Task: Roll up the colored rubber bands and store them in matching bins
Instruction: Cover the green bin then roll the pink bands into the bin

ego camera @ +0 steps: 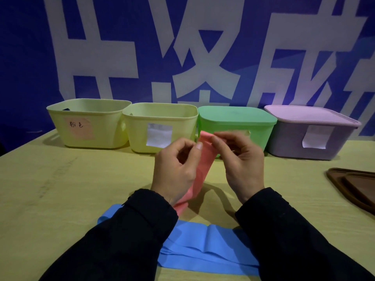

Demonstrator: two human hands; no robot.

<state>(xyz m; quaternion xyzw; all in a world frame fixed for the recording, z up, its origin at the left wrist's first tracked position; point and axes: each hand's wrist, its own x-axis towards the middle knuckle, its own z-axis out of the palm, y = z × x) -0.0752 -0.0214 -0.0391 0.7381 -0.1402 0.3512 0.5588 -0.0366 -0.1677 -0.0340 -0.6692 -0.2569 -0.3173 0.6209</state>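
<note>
A pink rubber band (203,165) is lifted above the table, its lower end trailing down toward my left sleeve. My left hand (176,169) holds it along its left edge, thumb up by the top. My right hand (241,161) pinches its top end with curled fingers. A blue rubber band (205,246) lies flat and folded on the table under my forearms. At the back stand two open yellow bins: one with a pink label (87,122), one with a white label (160,126). A green lidded bin (237,122) and a purple lidded bin (310,132) stand to their right.
The wooden table (60,189) runs up to a blue banner with large white characters. A brown tray (357,187) lies at the right edge. The four bins stand side by side along the back.
</note>
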